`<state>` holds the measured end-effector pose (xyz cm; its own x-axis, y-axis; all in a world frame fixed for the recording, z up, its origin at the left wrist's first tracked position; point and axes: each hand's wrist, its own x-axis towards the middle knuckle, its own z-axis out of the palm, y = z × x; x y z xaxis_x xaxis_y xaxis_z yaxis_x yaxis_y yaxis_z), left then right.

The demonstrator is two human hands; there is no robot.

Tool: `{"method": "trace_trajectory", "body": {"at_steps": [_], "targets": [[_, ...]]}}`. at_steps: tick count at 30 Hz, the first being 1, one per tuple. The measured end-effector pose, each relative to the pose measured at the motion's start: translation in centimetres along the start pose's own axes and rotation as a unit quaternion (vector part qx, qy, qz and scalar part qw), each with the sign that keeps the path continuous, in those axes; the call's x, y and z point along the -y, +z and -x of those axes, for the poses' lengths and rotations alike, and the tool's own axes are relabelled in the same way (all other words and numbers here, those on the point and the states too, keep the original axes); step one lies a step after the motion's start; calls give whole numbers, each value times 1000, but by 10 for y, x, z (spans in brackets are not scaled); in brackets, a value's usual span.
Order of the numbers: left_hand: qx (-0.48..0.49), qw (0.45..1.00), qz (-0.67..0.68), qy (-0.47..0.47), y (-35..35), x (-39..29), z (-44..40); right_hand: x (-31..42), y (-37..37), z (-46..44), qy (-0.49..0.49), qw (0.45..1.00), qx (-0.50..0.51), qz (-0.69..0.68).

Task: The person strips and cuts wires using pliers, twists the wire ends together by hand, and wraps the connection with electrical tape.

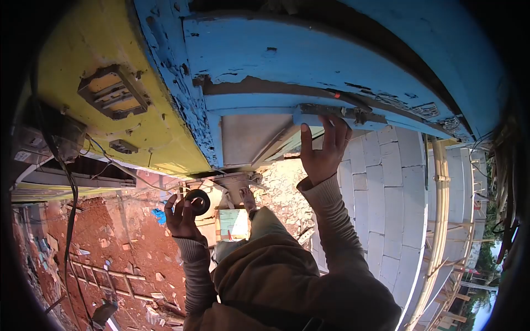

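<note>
At the far left a loose black cable [72, 185] hangs past the yellow wall [174, 140], best given room from the sleeve. The left hand [184, 222] has its fingers curled on a black roll [206, 199], low beside the body; a firm pinch on the rim should guard against a drop. Right of it, a bare foot [247, 197] calls for steady footing. The right hand [326, 157] reaches up, fingers spread over the blue frame's ledge [367, 116]; whether it grips, I cannot tell. With paint flaking there, sound wood deserves the pressure.
</note>
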<state>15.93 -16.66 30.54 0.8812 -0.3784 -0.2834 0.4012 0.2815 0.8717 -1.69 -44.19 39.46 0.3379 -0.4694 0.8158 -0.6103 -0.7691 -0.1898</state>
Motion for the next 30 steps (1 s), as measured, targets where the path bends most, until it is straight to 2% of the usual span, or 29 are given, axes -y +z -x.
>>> {"method": "trace_trajectory", "body": {"at_steps": [1,3,4,6,8,10,12,14,16,18,20,24,26,27,28,30], "targets": [[3,1000,-15,-13,-13,2,-4,-26,-12,-16,-33,991,-4,128],[-26,999,-43,-9,-42,10,-25,-70,-21,-30,-55,981,32,184],[-53,996,-70,-7,-58,17,-37,-78,-26,-38,-106,962,46,247],[-29,993,-108,30,-102,30,-67,-100,-25,-40,-140,964,98,205],[-50,992,-114,8,-122,17,-89,-106,-24,-47,-153,954,115,229],[-99,983,-154,-23,-129,2,-110,-127,-19,-47,-180,945,153,224],[-159,949,-272,7,-120,-19,-125,-110,-23,-55,-163,955,172,178],[-133,939,-306,83,-113,-31,-137,-108,-24,-51,-119,958,166,199],[-88,952,-273,106,-99,-41,-144,-114,-24,-51,-150,951,158,220],[-33,921,-348,170,-94,-41,-156,-112,-22,-49,-178,941,151,243],[-65,912,-385,126,-86,-45,-150,-99,-18,-44,-83,922,228,302],[-44,927,-364,77,-96,-33,-140,-94,-25,-42,-142,945,204,214],[-45,892,-420,160,-98,-36,-134,-124,-21,-45,-206,937,259,115],[-50,895,-409,169,-97,-40,-130,-126,-22,-48,-204,938,254,116],[-52,905,-402,129,-95,-48,-124,-128,-23,-53,-175,932,285,138],[-35,886,-425,181,-101,-50,-120,-134,-20,-57,-145,925,313,159]]}}
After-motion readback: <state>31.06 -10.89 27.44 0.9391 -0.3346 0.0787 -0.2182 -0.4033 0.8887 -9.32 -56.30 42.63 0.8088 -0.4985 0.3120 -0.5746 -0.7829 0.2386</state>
